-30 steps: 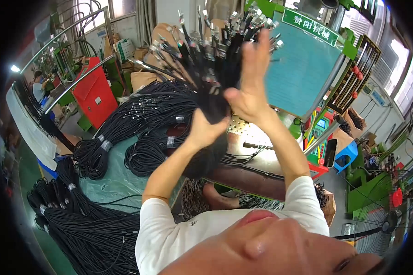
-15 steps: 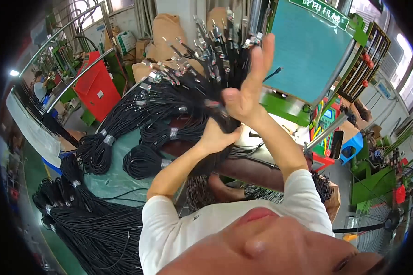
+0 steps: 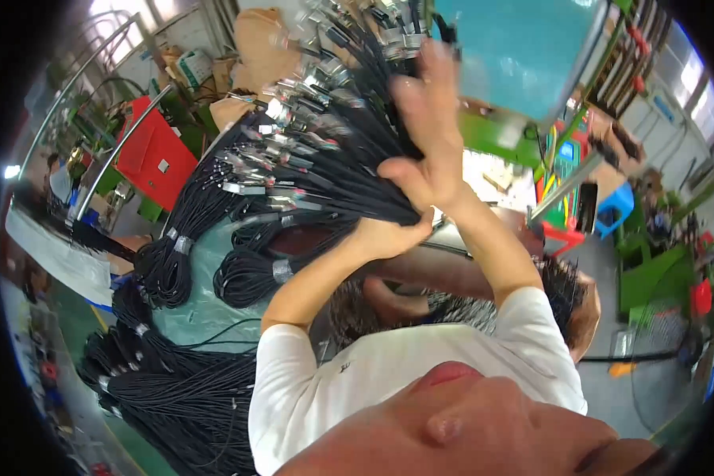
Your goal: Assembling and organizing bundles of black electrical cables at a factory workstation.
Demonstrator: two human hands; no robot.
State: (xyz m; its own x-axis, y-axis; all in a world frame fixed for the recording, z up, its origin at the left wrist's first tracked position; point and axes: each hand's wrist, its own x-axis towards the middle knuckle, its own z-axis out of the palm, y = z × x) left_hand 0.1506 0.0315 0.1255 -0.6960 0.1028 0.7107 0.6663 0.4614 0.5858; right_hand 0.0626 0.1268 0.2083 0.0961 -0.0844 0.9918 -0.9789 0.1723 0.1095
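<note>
A thick bundle of black cables with silvery metal connectors fans out up and to the left. My left hand is wrapped round its lower part, with the thumb pointing right. Along the bundle's right side my right hand is raised, fingers stretched out and thumb apart, slightly blurred; whether the palm touches the cables I cannot tell. Left of the bundle, tied coils of black cable lie on the green-covered table.
A large heap of black cables hangs at the lower left. Behind stand a red cabinet and brown sacks. To the right are a teal board, a metal bar and a blue stool.
The cable bundle has tilted to the left and its connector ends have spread wider. My left hand has shifted slightly right, and the right hand has moved slightly left, still open.
</note>
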